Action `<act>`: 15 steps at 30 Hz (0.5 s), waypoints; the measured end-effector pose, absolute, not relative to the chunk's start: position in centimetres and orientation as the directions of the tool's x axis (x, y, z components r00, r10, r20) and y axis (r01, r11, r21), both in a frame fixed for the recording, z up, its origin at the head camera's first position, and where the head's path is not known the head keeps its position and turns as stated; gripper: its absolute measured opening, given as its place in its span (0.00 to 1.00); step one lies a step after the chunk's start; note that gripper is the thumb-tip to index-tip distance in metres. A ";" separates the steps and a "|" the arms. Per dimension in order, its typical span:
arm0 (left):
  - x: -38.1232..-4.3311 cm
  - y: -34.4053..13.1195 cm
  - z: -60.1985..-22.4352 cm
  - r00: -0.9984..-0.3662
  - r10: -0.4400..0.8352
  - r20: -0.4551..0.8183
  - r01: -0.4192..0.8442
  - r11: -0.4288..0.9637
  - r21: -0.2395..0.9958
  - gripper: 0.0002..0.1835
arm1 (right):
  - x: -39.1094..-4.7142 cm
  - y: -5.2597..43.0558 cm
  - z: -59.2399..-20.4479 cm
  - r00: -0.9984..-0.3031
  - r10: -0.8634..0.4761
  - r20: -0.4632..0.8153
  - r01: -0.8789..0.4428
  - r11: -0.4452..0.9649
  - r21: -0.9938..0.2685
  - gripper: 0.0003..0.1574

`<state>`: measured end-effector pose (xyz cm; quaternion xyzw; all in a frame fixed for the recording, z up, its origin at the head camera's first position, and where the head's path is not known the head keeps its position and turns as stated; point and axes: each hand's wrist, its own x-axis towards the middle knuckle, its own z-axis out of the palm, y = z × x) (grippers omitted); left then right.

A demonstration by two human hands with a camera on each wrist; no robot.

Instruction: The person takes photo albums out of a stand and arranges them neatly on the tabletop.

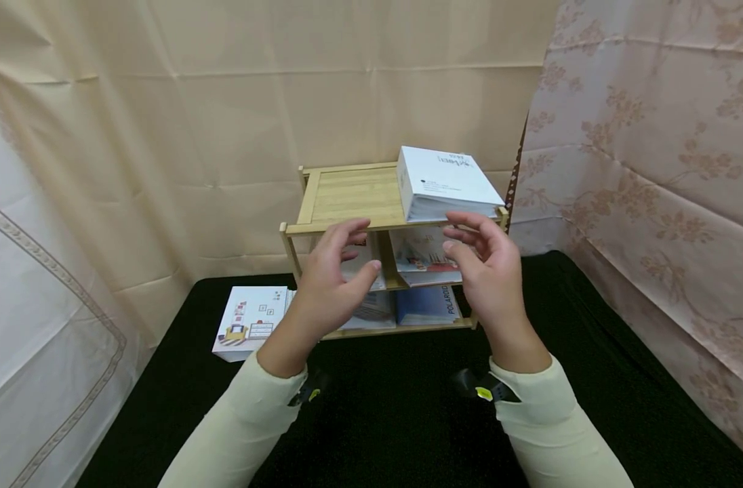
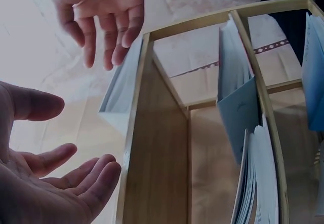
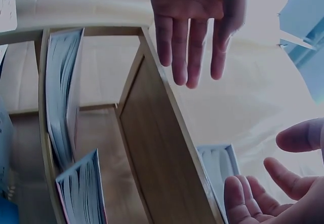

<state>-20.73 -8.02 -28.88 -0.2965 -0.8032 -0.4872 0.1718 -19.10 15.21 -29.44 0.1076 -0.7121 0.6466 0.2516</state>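
In the head view my left hand (image 1: 331,281) hovers before the left half of a wooden shelf (image 1: 353,193), its fingers loosely bent around nothing. My right hand (image 1: 490,271) is level with it on the other side, relaxed and holding nothing. Just beyond the right fingertips, a thick white book (image 1: 447,179) lies on the right of the top board. Both palms face inward with a wide gap between them. Through that gap a book with a picture cover (image 1: 425,254) shows on the middle level. The right wrist view also has the right hand's fingers (image 3: 238,198) apart from the shelf.
Below, a blue book marked POLAROID (image 1: 426,306) lies beside a greyish book (image 1: 371,312), partly hidden by the left hand. A white book with cartoon drawings (image 1: 252,318) is on the dark green cloth (image 1: 396,407), left of the shelf. Beige curtains (image 1: 225,122) hang behind.
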 end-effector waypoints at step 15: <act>-21.7 -5.6 -28.6 -0.698 0.329 0.636 0.712 0.406 0.573 0.33 | -20.0 17.2 -28.8 -0.769 0.409 0.492 -0.518 0.053 -0.854 0.30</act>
